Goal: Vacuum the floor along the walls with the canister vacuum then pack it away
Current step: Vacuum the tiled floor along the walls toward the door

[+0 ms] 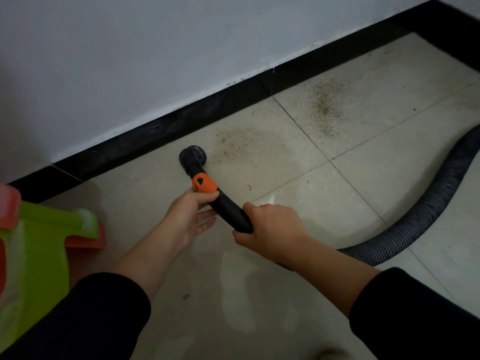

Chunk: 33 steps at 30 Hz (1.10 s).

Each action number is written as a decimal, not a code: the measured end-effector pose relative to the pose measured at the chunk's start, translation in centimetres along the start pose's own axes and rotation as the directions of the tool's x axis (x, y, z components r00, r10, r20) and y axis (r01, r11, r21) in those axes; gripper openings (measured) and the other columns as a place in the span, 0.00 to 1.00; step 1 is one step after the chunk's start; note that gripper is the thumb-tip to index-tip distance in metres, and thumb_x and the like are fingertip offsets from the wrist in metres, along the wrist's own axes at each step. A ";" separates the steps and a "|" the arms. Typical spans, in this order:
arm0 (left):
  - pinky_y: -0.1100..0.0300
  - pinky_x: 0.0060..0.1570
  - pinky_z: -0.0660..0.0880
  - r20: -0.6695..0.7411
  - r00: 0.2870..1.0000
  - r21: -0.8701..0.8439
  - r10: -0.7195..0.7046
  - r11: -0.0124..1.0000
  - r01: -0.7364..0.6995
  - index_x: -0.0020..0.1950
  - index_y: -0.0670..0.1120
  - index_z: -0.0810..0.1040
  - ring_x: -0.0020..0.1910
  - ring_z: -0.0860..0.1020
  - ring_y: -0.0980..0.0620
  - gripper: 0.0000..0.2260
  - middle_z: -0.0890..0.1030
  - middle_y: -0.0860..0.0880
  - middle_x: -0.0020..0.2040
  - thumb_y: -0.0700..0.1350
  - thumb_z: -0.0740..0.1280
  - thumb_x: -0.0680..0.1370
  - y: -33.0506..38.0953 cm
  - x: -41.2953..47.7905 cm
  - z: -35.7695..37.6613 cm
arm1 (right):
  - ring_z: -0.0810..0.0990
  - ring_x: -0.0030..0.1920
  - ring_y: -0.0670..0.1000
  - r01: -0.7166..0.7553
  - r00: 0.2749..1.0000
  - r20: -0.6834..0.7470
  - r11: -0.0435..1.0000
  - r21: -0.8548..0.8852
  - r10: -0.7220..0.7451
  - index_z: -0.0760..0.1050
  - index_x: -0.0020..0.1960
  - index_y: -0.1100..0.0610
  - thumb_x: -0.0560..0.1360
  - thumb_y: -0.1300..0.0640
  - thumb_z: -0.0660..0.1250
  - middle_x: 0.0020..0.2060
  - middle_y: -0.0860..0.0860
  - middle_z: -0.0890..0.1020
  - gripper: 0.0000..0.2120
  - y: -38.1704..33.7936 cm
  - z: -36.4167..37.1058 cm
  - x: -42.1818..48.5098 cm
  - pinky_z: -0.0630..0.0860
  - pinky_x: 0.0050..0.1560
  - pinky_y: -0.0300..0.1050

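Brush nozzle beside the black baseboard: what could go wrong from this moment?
The brush nozzle sits left of the dirt patch; a quick sweep may scatter grit instead of lifting it. The hose loops across the tiles on the right; it could drag through the farther patch.

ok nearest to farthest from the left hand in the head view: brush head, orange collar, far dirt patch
1. orange collar, touching the left hand
2. brush head, at the wand tip
3. far dirt patch, upper right
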<state>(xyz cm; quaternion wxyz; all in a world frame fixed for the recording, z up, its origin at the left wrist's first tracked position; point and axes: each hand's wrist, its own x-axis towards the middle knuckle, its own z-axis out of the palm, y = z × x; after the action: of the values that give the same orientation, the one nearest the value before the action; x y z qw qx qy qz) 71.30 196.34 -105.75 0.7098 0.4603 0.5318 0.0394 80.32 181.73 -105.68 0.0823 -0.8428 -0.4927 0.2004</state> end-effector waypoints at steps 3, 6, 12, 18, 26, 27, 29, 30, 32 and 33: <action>0.57 0.45 0.74 0.014 1.000 0.013 0.002 1.000 -0.002 0.54 0.52 0.78 0.49 0.80 0.48 0.09 0.81 0.49 0.52 0.40 0.67 0.76 -0.1 -0.2 0.6 | 0.74 0.36 0.53 -0.019 1.000 0.004 1.000 0.003 0.019 0.65 0.47 0.51 0.76 0.41 0.62 0.37 0.49 0.74 0.14 0.4 0.0 -0.5 0.73 0.39 0.44; 0.58 0.44 0.74 0.023 1.000 0.019 0.003 1.000 -0.004 0.53 0.52 0.78 0.49 0.80 0.48 0.09 0.81 0.49 0.52 0.40 0.67 0.76 -0.1 -0.5 1.0 | 0.73 0.36 0.53 -0.030 1.000 0.003 1.000 -0.002 0.030 0.65 0.47 0.51 0.75 0.41 0.62 0.36 0.49 0.73 0.14 0.7 -0.1 -0.8 0.71 0.37 0.44; 0.57 0.44 0.74 0.039 0.999 0.025 0.002 1.000 -0.003 0.54 0.51 0.78 0.49 0.80 0.48 0.10 0.82 0.49 0.51 0.40 0.67 0.76 -0.1 -0.9 1.7 | 0.74 0.35 0.52 -0.052 0.999 0.005 0.999 -0.001 0.052 0.68 0.50 0.51 0.76 0.41 0.62 0.36 0.49 0.73 0.14 1.0 -0.3 -1.5 0.72 0.38 0.44; 0.57 0.45 0.74 0.060 0.998 0.046 0.010 0.999 -0.012 0.52 0.51 0.78 0.48 0.80 0.48 0.08 0.82 0.49 0.49 0.40 0.67 0.76 -0.5 -1.2 2.7 | 0.75 0.36 0.53 -0.076 0.997 0.008 0.997 -0.001 0.076 0.68 0.50 0.52 0.76 0.42 0.62 0.36 0.49 0.73 0.14 1.7 -0.5 -2.4 0.74 0.40 0.45; 0.58 0.43 0.73 0.078 0.997 0.068 0.014 0.998 -0.020 0.53 0.51 0.78 0.46 0.80 0.49 0.08 0.81 0.49 0.49 0.40 0.67 0.76 -0.8 -1.5 4.2 | 0.79 0.39 0.54 -0.103 0.994 0.022 0.995 0.008 0.103 0.70 0.52 0.52 0.76 0.42 0.62 0.36 0.50 0.74 0.15 2.5 -0.7 -3.6 0.79 0.43 0.48; 0.58 0.42 0.73 0.079 0.997 0.070 0.014 0.997 -0.020 0.54 0.51 0.78 0.46 0.80 0.49 0.08 0.81 0.49 0.49 0.40 0.67 0.76 -0.9 -1.6 4.4 | 0.79 0.39 0.54 -0.109 0.994 0.022 0.994 0.010 0.109 0.70 0.52 0.52 0.76 0.42 0.62 0.36 0.50 0.74 0.15 2.6 -0.8 -3.7 0.79 0.43 0.48; 0.58 0.42 0.73 0.084 0.996 0.076 0.014 0.997 -0.020 0.54 0.50 0.78 0.46 0.80 0.49 0.09 0.81 0.49 0.49 0.40 0.67 0.76 -1.0 -1.6 4.7 | 0.79 0.39 0.54 -0.118 0.993 0.019 0.993 0.012 0.118 0.70 0.53 0.52 0.76 0.42 0.62 0.36 0.50 0.75 0.15 2.9 -0.8 -3.9 0.79 0.43 0.48; 0.58 0.42 0.73 0.087 0.996 0.079 0.014 0.997 -0.021 0.54 0.50 0.78 0.46 0.80 0.49 0.09 0.81 0.49 0.49 0.40 0.67 0.76 -1.0 -1.7 4.9 | 0.79 0.38 0.54 -0.121 0.993 0.016 0.993 0.011 0.121 0.71 0.53 0.52 0.76 0.42 0.62 0.36 0.50 0.75 0.15 3.0 -0.8 -4.1 0.79 0.43 0.48; 0.58 0.42 0.73 0.093 0.995 0.086 0.017 0.996 -0.025 0.53 0.50 0.78 0.45 0.80 0.49 0.08 0.81 0.49 0.49 0.40 0.67 0.76 -1.1 -1.7 5.2 | 0.78 0.38 0.54 -0.125 0.992 0.014 0.992 0.010 0.125 0.70 0.52 0.52 0.76 0.42 0.62 0.35 0.50 0.73 0.14 3.2 -0.8 -4.3 0.78 0.42 0.47; 0.58 0.42 0.73 0.095 0.995 0.090 0.017 0.996 -0.026 0.53 0.51 0.78 0.46 0.80 0.49 0.08 0.81 0.49 0.49 0.40 0.68 0.76 -1.1 -1.8 5.3 | 0.78 0.38 0.54 -0.128 0.992 0.013 0.992 0.010 0.128 0.70 0.52 0.52 0.76 0.42 0.62 0.35 0.49 0.73 0.14 3.3 -0.8 -4.5 0.78 0.42 0.47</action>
<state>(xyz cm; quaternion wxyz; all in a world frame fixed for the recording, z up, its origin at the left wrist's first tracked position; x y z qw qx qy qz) 74.25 191.45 -105.19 0.7120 0.4991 0.4939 0.0011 81.39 176.24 -104.89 0.0707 -0.8708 -0.4373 0.2132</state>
